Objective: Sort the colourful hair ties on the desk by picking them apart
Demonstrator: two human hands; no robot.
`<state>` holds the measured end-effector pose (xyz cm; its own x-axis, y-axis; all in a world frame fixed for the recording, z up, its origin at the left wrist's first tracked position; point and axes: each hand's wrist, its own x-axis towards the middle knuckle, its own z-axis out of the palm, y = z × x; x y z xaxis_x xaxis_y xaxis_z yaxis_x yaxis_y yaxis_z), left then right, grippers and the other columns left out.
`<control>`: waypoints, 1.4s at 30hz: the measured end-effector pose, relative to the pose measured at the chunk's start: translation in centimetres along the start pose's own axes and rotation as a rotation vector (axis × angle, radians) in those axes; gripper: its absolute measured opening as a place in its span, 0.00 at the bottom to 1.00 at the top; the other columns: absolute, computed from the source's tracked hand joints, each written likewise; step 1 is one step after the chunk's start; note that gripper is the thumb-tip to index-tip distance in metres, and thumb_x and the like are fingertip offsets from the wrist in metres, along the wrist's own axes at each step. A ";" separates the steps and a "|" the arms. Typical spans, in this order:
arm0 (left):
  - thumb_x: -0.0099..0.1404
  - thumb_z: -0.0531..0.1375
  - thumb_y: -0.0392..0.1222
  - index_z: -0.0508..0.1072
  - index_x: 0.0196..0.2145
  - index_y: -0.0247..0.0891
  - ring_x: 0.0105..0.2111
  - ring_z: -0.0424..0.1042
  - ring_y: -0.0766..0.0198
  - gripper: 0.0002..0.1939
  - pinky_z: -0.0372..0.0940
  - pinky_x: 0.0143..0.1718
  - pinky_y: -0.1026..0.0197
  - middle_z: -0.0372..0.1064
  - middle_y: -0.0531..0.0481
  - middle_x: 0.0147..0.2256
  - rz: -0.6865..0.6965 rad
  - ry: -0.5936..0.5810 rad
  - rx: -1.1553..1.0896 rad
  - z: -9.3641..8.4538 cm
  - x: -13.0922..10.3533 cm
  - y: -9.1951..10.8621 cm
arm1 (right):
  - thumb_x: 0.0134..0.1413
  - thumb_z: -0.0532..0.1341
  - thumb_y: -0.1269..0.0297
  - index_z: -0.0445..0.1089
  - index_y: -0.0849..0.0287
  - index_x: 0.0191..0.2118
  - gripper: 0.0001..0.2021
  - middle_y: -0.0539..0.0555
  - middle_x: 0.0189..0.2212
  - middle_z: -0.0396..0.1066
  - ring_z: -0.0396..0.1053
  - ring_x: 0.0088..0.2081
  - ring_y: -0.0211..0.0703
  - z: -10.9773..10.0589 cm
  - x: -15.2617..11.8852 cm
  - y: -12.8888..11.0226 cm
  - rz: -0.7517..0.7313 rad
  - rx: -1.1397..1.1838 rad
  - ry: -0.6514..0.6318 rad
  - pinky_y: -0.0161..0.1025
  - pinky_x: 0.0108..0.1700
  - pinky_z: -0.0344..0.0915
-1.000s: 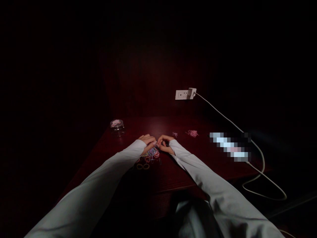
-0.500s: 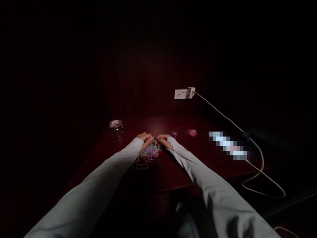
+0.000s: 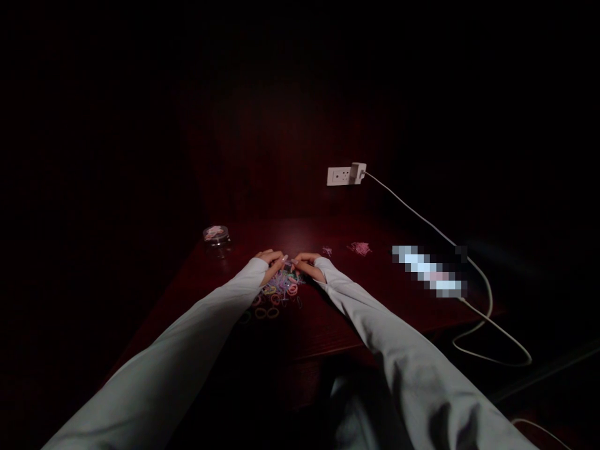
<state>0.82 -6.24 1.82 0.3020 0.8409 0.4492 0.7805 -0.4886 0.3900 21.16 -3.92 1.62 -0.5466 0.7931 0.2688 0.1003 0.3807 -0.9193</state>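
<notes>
On the dark red wooden tabletop (image 3: 328,322), one mixed heap of small elastic bands in purple, pink, yellow and green (image 3: 282,286) lies left of the middle, between the far and the near edge. The left hand (image 3: 268,260) and the right hand (image 3: 315,260) are at its far side, with bent fingers and fingertips close to each other; I cannot tell whether something is pinched there. Two whitish long sleeves (image 3: 206,319) reach over the near edge, and the left one, together with the hands, hides part of the heap. The bands in it are too many and too small to count, but two yellowish rings (image 3: 267,314) lie side by side on its near side. Near the far left corner stands one transparent round jar with a pinkish top (image 3: 217,240). Beyond the right hand are two small separate piles: one tiny purplish pile (image 3: 327,250) and, further right, one larger pink pile (image 3: 360,249). Toward the right edge lies one bright long object, blurred into squares (image 3: 426,272). On the wall behind is one white socket plate (image 3: 335,176) with one white plug (image 3: 359,172), whose pale cable (image 3: 412,212) loops past the right edge.
</notes>
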 end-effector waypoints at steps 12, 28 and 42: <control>0.76 0.47 0.47 0.69 0.27 0.39 0.32 0.66 0.61 0.22 0.61 0.40 0.59 0.63 0.51 0.26 0.033 -0.080 -0.041 -1.8 -0.5 1.2 | 0.52 0.61 0.36 0.68 0.56 0.23 0.26 0.46 0.19 0.67 0.58 0.24 0.35 0.0 0.0 -0.2 0.024 0.026 0.000 0.34 0.30 0.55; 0.73 0.49 0.48 0.67 0.25 0.40 0.31 0.66 0.61 0.20 0.61 0.39 0.59 0.64 0.52 0.26 -0.038 -0.029 -0.002 -1.5 0.0 0.3 | 0.53 0.61 0.40 0.66 0.56 0.24 0.23 0.47 0.19 0.65 0.57 0.22 0.35 0.0 0.8 1.9 0.008 0.127 0.075 0.34 0.27 0.54; 0.73 0.48 0.48 0.64 0.28 0.41 0.33 0.65 0.59 0.16 0.59 0.41 0.58 0.64 0.52 0.28 0.002 -0.041 -0.033 -1.6 -0.5 -0.3 | 0.63 0.57 0.61 0.69 0.57 0.28 0.12 0.52 0.24 0.66 0.64 0.36 0.45 -9.7 -2.1 1.8 0.144 -0.863 0.755 0.43 0.46 0.52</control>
<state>-0.47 -6.86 2.78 0.3268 0.8483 0.4167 0.7612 -0.4975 0.4159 30.54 -0.25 2.20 0.1232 0.8272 0.5482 0.8150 0.2308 -0.5314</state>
